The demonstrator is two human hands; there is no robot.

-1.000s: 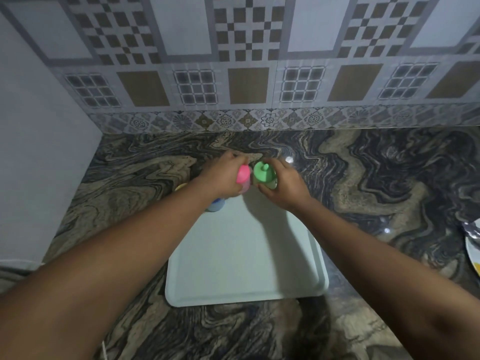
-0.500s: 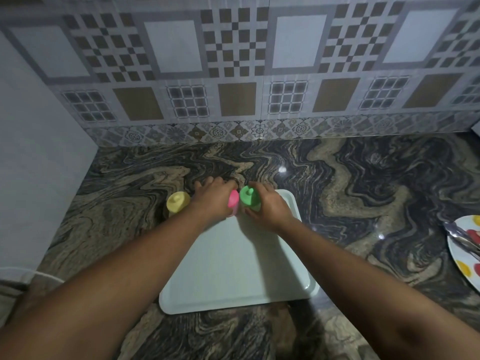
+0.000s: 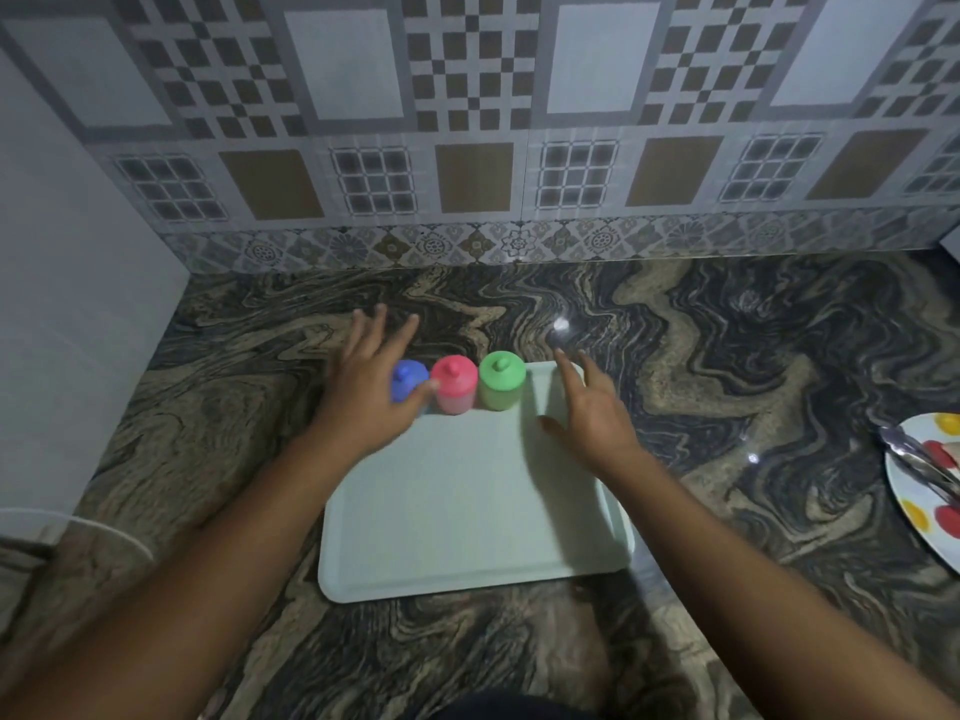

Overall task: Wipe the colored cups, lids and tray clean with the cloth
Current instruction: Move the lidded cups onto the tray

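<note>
A pale green tray (image 3: 467,517) lies on the marble counter. Along its far edge stand three lidded cups in a row: blue (image 3: 409,377), pink (image 3: 455,384) and green (image 3: 501,380). My left hand (image 3: 371,381) hovers with fingers spread just left of the blue cup and partly covers it. My right hand (image 3: 589,407) hangs open over the tray's far right corner, apart from the green cup. Neither hand holds anything. No cloth is in view.
A white plate (image 3: 930,491) with coloured spots and metal tongs (image 3: 922,462) sits at the right edge. The tiled wall runs along the back and a white panel (image 3: 67,314) closes the left side.
Both hands have let go of the pink and green cups and spread open to either side. The blue cup now shows beside them. The yellow cup seen earlier at the left is out of sight.
</note>
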